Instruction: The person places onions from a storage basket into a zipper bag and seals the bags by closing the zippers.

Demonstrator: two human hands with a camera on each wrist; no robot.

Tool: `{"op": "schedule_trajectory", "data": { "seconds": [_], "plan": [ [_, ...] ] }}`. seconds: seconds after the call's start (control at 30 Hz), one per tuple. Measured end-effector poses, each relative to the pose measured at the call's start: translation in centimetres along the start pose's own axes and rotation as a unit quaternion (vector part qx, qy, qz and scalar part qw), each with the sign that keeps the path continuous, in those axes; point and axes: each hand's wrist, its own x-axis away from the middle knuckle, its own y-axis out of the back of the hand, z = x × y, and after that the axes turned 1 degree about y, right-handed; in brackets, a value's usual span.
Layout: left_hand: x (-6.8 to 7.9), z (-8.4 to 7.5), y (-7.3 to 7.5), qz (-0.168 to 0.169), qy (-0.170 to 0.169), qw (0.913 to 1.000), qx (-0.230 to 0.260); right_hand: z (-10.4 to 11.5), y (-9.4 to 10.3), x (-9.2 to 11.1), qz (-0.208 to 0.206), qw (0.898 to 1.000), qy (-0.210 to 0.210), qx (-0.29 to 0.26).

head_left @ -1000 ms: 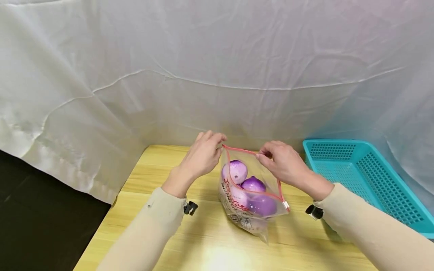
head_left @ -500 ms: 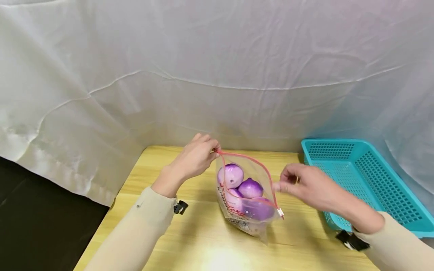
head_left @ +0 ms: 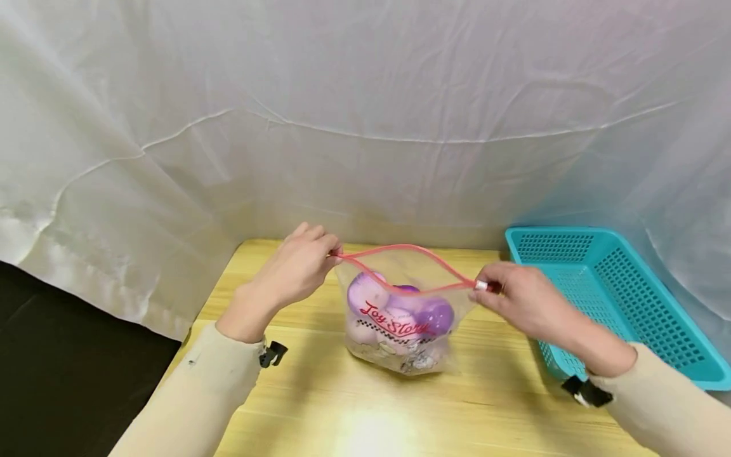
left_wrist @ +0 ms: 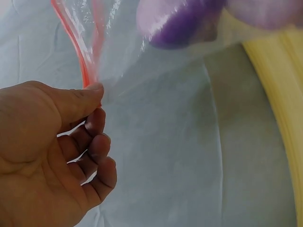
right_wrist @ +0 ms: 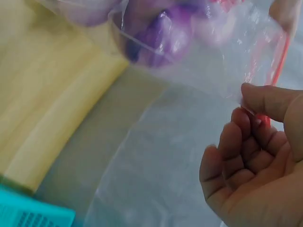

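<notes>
A clear zipper bag [head_left: 394,349] with red "Toy Story" lettering stands on the wooden table, its red-edged mouth parted in the middle. Several purple onions [head_left: 436,315] fill its lower part. My left hand [head_left: 299,263] pinches the left end of the red zip between thumb and forefinger, as the left wrist view also shows. At the opposite end, my right hand [head_left: 522,301] pinches the corner by the white slider [head_left: 481,285]. In the right wrist view the thumb [right_wrist: 265,99] lies against the film and red strip, other fingers curled below.
A turquoise plastic basket [head_left: 613,244] with perforated walls stands right of the bag, close to my right forearm. Pale grey cloth [head_left: 365,178] hangs behind the wooden table [head_left: 320,406]. A dark area [head_left: 68,368] lies beyond the table's left edge.
My right hand left the bag's back rim, moved right and took the slider corner. My left hand shifted left with its corner. The mouth is stretched wider and narrower, and the printed front now faces me.
</notes>
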Motion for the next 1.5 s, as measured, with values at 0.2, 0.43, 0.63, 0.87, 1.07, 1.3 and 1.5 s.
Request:
{"op": "schedule_trajectory", "data": {
  "seconds": [0.2, 0.43, 0.63, 0.87, 1.07, 1.3, 1.5],
  "plan": [
    [1.4, -0.3, -0.1, 0.01, -0.028, 0.9976, -0.062, -2.4, 1.6, -1.2, 0.027, 0.997, 0.027, 0.069],
    [1.3, -1.4, -1.5, 0.043, -0.042, 0.9917, -0.113, -2.9, 0.2, -2.0, 0.058, 0.986, 0.078, 0.133],
    [1.0, -1.5, -1.6, 0.04, -0.046, 0.9939, -0.091, -2.2, -0.1, -2.0, 0.034, 0.987, 0.089, 0.129],
    [1.2, -1.6, -2.5, 0.006, -0.083, 0.9828, -0.165, -2.8, -0.7, -1.4, -0.001, 0.982, 0.125, 0.145],
    [1.6, -1.5, -3.2, -0.038, -0.113, 0.9679, -0.221, -3.4, -1.2, -1.2, -0.024, 0.973, 0.164, 0.161],
    [1.6, -2.3, -1.0, -0.028, -0.095, 0.9745, -0.201, -3.2, -0.1, -1.0, -0.041, 0.977, 0.17, 0.123],
    [1.2, -2.6, -1.0, 0.011, -0.099, 0.9786, -0.18, -3.6, -0.6, -1.1, -0.028, 0.974, 0.179, 0.137]
  ]
}}
